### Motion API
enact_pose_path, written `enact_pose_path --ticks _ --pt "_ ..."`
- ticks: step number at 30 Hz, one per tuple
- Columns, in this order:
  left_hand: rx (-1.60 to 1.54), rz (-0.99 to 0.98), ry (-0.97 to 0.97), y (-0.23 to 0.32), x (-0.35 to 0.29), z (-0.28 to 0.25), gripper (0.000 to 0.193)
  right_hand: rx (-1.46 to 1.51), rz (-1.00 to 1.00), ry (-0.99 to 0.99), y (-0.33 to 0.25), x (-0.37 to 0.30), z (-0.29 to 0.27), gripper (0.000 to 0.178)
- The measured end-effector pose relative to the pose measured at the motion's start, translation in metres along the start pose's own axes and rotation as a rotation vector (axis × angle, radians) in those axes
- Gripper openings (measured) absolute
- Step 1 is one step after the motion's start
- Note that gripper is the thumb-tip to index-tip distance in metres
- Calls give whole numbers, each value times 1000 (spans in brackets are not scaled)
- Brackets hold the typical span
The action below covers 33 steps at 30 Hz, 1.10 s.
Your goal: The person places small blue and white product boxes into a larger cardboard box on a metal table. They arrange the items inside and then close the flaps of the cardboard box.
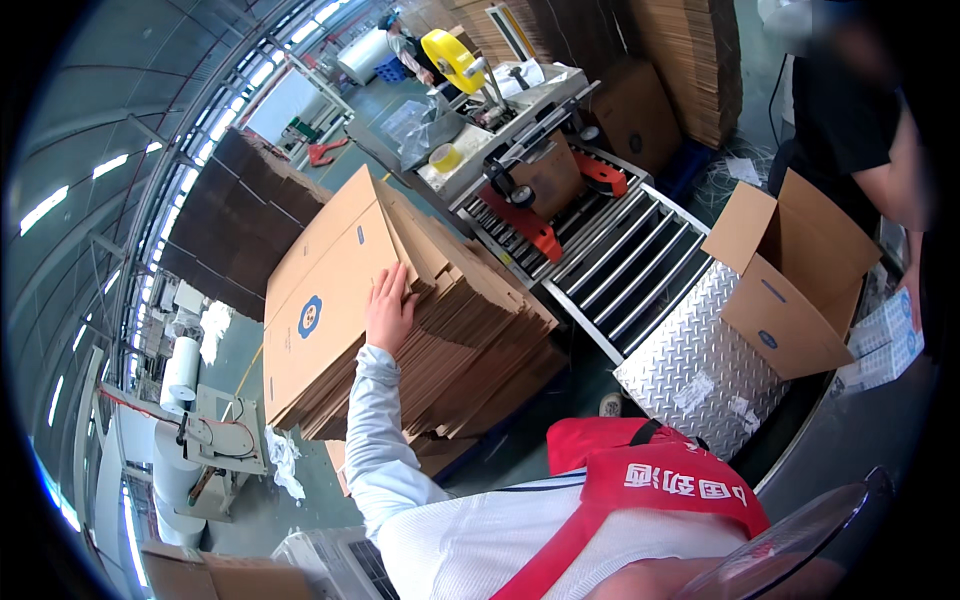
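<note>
My left hand point(388, 312) lies on the top sheet of a tall stack of flattened cardboard boxes point(300, 265), near the edge that faces the conveyor. Its fingers are stretched out over the brown board, with the thumb close to the sheet's edge. The top sheet carries a round blue emblem. Below it, the layers of the stack point(470, 325) fan out unevenly. My right hand does not show.
A roller conveyor point(640, 262) leads from a tape machine point(535, 165) with a yellow tape roll point(452, 62) to a metal tread plate point(690, 375). An open carton point(785, 315) stands at its end. At right, a co-worker's hand point(912, 285) is at white-and-blue packs point(880, 345).
</note>
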<state>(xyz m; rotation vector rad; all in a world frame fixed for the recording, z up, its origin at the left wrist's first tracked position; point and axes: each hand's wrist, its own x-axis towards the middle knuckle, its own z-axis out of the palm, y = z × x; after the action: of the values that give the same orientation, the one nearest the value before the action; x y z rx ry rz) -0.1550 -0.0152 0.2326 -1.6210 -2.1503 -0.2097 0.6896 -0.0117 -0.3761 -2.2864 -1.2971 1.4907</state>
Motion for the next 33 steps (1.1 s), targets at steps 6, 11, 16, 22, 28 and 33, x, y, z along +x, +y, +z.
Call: enact_pose_path --ticks 6,11,16,22,28,33 --pt "-3 -187 368 4 17 -46 32 113 -235 -50 -8 22 86 32" --pt "386 417 887 140 41 -133 16 39 -496 160 -174 -60 61 26" --pt "4 1259 1316 297 35 -206 60 388 -944 -34 -427 -235 43 92" --pt "-1387 532 779 312 189 -148 57 59 -890 852 -390 -353 -35 71" --pt "-1798 125 -246 304 191 95 80 -520 -1053 929 -412 -412 -87 36" --pt "-1848 -7 -431 355 109 159 103 -564 -723 734 -390 -411 -104 46"
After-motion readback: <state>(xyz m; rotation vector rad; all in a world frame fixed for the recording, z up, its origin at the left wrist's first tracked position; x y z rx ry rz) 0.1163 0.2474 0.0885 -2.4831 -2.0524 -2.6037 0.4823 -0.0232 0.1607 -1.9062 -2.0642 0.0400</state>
